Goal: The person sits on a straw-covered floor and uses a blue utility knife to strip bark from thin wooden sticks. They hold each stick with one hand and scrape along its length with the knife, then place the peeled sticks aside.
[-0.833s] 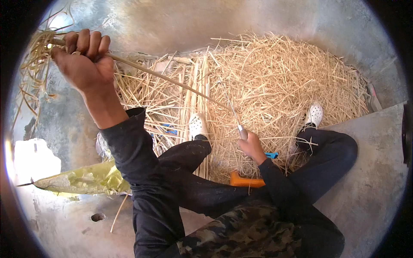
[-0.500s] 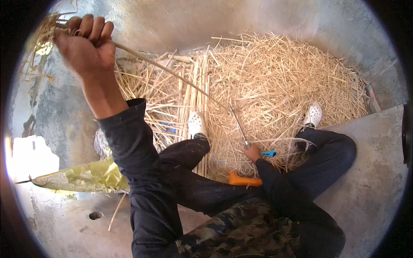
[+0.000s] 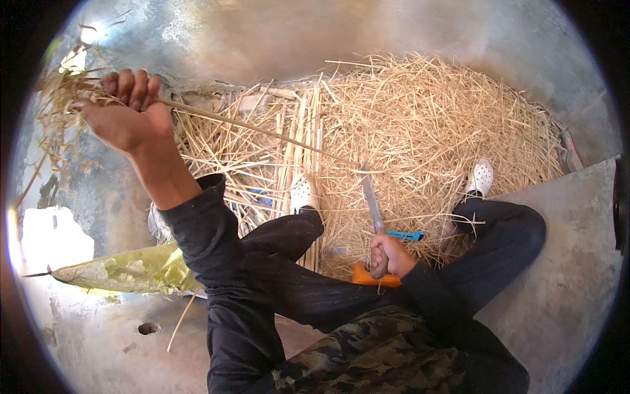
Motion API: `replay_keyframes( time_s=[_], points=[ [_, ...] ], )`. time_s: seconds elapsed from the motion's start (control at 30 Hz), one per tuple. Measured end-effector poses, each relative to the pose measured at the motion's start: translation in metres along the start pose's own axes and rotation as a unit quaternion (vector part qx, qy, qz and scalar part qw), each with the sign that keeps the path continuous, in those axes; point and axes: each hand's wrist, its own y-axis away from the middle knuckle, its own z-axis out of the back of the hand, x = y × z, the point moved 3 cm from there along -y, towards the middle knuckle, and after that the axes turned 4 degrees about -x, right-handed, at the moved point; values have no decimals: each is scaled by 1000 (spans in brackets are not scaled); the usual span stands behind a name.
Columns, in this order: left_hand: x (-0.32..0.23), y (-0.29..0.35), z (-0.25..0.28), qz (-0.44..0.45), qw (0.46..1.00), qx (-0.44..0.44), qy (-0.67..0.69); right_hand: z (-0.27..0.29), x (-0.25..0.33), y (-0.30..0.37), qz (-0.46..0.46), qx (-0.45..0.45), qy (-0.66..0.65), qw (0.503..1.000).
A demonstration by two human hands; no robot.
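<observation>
Raised at the upper left, my left hand [image 3: 134, 115] is closed round a long dry stalk [image 3: 262, 131]. A frayed, leafy tuft [image 3: 62, 98] sticks out past the fist. The stalk slopes down to the right across the straw. My right hand [image 3: 388, 255], low over the straw, grips a knife [image 3: 372, 203] by its handle, blade pointing up and away. The blade's tip meets or overlaps the stalk's thin end; whether they touch I cannot tell. Close to the right hand lie a blue box cutter [image 3: 405, 235] and an orange tool handle [image 3: 375, 276].
A heap of straw [image 3: 433, 118] spreads against the concrete wall [image 3: 315, 33]. Straight stripped stalks [image 3: 302, 131] lie left of it. My feet wear white clogs [image 3: 302, 192] among the straw. A yellow-green sack [image 3: 125, 269] lies at the left, near a hole [image 3: 149, 328] in the concrete.
My left hand has come down a little, and the stalk slopes less steeply. My right wrist has turned, so the knife's flat blade and handle show more.
</observation>
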Motion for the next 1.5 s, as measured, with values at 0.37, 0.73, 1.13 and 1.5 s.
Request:
replay_keyframes(
  time_s=[0.37,0.73,1.13,1.5],
  points=[
    [44,13,11,-13,997,15,79,10,-4,109,-9,-86,-115,990],
    [110,28,9,26,997,-50,57,-132,46,69,285,-4,188,940],
    [105,54,-18,3,996,-64,66,-169,68,-16,612,-97,358,698],
    [103,67,-35,-17,996,-67,59,-211,106,40,452,-65,369,810]
  ],
)
